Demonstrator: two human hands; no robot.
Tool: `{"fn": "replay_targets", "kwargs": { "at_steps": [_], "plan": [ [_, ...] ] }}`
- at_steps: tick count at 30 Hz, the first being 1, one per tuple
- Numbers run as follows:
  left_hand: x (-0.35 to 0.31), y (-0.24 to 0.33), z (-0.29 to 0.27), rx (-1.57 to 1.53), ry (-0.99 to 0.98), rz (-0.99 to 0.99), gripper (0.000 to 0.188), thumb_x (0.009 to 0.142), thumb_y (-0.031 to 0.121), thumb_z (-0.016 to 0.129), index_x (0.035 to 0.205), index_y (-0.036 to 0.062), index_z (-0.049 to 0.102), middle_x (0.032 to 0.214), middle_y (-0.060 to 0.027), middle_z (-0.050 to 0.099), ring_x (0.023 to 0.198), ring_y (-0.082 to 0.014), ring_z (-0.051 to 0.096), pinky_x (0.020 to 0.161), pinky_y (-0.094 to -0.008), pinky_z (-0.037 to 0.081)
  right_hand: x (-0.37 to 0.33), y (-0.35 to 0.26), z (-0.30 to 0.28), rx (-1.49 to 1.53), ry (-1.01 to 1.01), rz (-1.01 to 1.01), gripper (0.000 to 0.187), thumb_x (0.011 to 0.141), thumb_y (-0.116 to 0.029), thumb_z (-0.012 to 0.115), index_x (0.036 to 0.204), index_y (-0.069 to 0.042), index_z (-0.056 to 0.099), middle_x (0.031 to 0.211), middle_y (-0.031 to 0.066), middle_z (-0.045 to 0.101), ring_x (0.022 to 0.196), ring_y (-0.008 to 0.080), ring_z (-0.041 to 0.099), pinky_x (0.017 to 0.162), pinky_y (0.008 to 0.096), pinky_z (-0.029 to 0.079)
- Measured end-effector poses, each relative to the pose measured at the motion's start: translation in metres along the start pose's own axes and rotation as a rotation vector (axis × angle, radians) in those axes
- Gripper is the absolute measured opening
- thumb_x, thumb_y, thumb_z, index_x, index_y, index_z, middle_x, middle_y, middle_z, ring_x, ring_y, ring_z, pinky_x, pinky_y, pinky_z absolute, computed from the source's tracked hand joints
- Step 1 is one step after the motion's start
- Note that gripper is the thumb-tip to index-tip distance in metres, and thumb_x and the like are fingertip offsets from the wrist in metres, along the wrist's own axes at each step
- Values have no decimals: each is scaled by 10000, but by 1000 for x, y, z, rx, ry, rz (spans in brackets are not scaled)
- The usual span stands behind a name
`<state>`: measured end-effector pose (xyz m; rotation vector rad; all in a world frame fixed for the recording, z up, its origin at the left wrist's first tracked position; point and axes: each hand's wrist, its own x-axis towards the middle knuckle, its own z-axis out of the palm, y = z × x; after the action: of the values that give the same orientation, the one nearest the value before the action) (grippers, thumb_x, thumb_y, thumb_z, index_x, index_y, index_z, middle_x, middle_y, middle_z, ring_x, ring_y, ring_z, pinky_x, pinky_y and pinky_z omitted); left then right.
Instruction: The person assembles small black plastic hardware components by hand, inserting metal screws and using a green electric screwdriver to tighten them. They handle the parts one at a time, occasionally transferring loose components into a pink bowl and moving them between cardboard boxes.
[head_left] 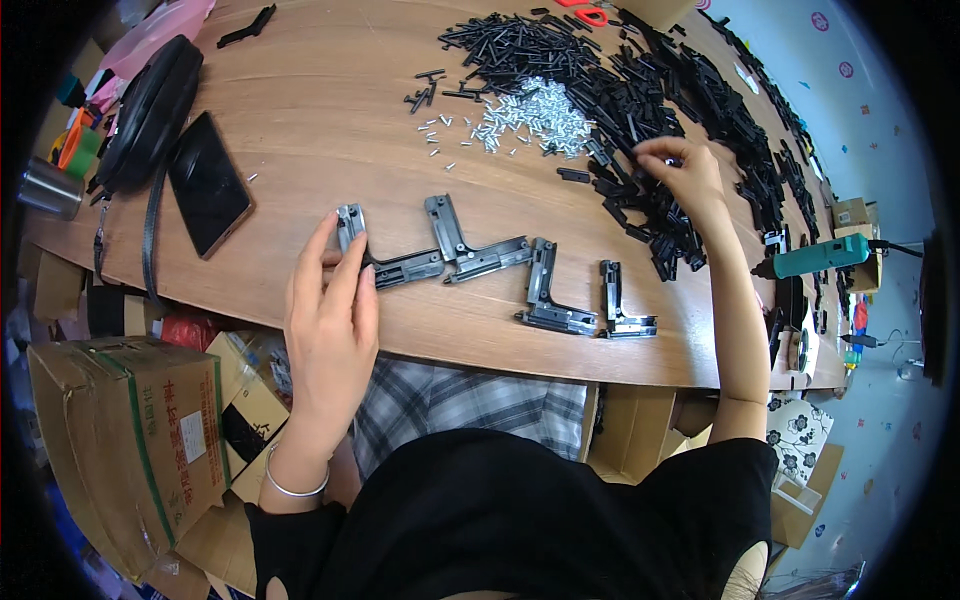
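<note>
Touches the leftmost of four L-shaped frames [408, 267] on the counter [320, 130] with left hand [335, 310], fingers parted in an unclear grip; holds right hand [688, 178] at black parts [660, 218], fingers bunched, on what impossible to tell.

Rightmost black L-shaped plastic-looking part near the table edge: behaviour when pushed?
The L-shaped part probably slides rather than rolls: it lies flat on the brown wood-grain tabletop. Straight, solid-looking sides suggest it's stiff.

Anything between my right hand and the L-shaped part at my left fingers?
Yes. Leftward from your right hand: the edge of the black pile, a loose black piece, then the second L-shaped part from the left, all on the table.
</note>
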<state>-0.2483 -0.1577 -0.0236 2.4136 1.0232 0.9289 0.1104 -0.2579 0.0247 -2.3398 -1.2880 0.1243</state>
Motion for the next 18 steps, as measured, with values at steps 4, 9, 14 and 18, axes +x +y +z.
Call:
{"fn": "replay_targets", "kwargs": {
  "at_steps": [4,9,14,18],
  "plan": [
    [6,-6,4,-50,17,19,266,786,-15,537,1040,-15,616,1190,-123,518,953,-237,542,840,-331,433,30,21,0,-82,279,-225,187,744,-26,582,894,-73,683,869,93,663,791,240,638,733,311,485],
    [6,-9,7,-52,51,45,290,774,-28,505,1041,-15,620,1182,-115,533,967,-231,546,856,-329,432,57,38,2,-319,145,-567,240,701,-12,620,930,-70,662,886,87,652,909,254,566,796,347,467],
    [4,-11,9,-37,71,65,302,756,-40,502,1031,-16,625,1175,-118,538,953,-235,551,843,-329,439,55,38,-10,-414,69,-518,213,707,-37,634,916,-71,664,896,87,646,906,253,566,803,343,468],
    [5,-11,13,-12,95,96,305,734,-43,515,1015,-13,632,1162,-122,544,928,-236,554,817,-326,444,55,47,-14,-413,61,-548,219,709,-54,642,926,-68,659,924,86,639,905,259,568,808,348,467]
  ]
}}
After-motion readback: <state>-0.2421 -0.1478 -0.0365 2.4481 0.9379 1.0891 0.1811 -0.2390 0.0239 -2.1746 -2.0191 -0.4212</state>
